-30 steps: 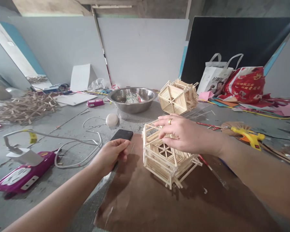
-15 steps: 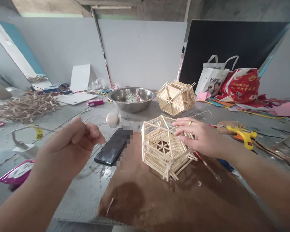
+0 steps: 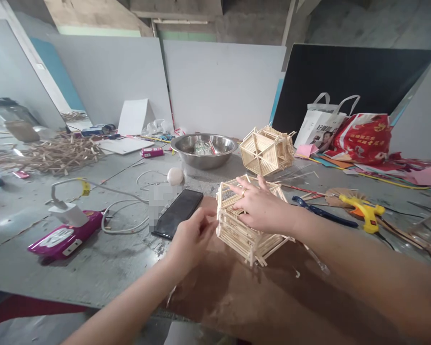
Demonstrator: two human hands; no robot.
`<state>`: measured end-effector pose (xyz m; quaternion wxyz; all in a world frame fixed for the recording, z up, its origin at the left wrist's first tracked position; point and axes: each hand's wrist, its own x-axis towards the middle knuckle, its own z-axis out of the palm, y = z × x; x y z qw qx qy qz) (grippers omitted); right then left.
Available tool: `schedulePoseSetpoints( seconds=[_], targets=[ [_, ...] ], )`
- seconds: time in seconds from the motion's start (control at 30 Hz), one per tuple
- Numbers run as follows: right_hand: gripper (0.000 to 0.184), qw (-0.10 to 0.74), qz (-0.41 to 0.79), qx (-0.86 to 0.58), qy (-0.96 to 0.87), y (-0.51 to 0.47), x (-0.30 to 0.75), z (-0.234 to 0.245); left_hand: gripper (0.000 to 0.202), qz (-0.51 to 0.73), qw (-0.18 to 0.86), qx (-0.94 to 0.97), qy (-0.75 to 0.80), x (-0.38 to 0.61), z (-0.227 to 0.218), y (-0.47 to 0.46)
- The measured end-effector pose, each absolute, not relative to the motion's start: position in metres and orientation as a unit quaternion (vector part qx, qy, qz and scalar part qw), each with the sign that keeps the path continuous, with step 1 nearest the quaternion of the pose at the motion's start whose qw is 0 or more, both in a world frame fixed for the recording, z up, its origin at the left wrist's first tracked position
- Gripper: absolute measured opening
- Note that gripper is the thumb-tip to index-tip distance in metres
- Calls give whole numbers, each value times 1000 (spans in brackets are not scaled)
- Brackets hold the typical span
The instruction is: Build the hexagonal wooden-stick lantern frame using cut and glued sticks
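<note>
A six-sided frame of thin pale wooden sticks (image 3: 253,249), spoked on top, stands on a brown board (image 3: 237,306). My right hand (image 3: 264,203) lies across its top, fingers spread over the sticks and partly hiding them. At the frame's left side is my left hand (image 3: 192,237), its fingers curled together and their tips close to the sticks; what they pinch, if anything, is hidden. A black phone (image 3: 179,213) lies just beyond my left hand. Behind the frame rests a second stick frame (image 3: 266,151), tilted, with spoked hexagonal faces.
Right of the frame lie blue-handled pliers (image 3: 323,211) and a yellow glue gun (image 3: 366,211). A steel basin (image 3: 204,158) stands behind. On the left are a purple power strip (image 3: 68,239) with a white charger and cable, and a heap of sticks (image 3: 61,153). Bags (image 3: 362,139) stand back right.
My left hand has come right and in, from the air left of the phone to the frame's left side. My right hand has slid left over the frame's top. The view has shifted slightly.
</note>
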<state>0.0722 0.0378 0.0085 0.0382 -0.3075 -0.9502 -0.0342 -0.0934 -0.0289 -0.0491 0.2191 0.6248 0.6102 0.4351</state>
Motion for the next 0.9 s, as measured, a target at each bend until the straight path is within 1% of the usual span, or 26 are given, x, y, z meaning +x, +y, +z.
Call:
schedulePoseSetpoints(
  seconds=[0.07, 0.17, 0.3, 0.43, 0.57, 0.63, 0.7, 0.8, 0.9],
  targets=[
    [21, 34, -40, -303, -952, 38, 72, 6, 15, 424, 184, 641, 613, -89, -53, -26],
    [24, 37, -39, -289, -956, 39, 72, 4, 17, 427, 148, 641, 620, -84, -56, -20],
    [25, 48, -20, -282, -958, 40, 73, 4, 13, 409, 91, 661, 623, -85, -57, -16],
    [25, 57, 5, -285, -957, 40, 75, 5, 10, 363, 7, 701, 614, -91, -61, -15],
    [21, 77, 11, -298, -951, 41, 77, 6, 21, 322, -93, 705, 625, -91, -63, -18],
    [21, 85, 10, -306, -948, 40, 79, 6, 23, 293, -120, 687, 654, -88, -61, -20],
    [22, 90, 10, -311, -946, 39, 80, 6, 24, 265, -112, 668, 686, -85, -57, -21],
    [22, 95, 9, -307, -947, 37, 80, 4, 25, 238, -68, 648, 720, -83, -52, -22],
    [22, 108, 9, -299, -948, 37, 80, 0, 24, 258, -19, 646, 719, -84, -51, -21]
  ],
)
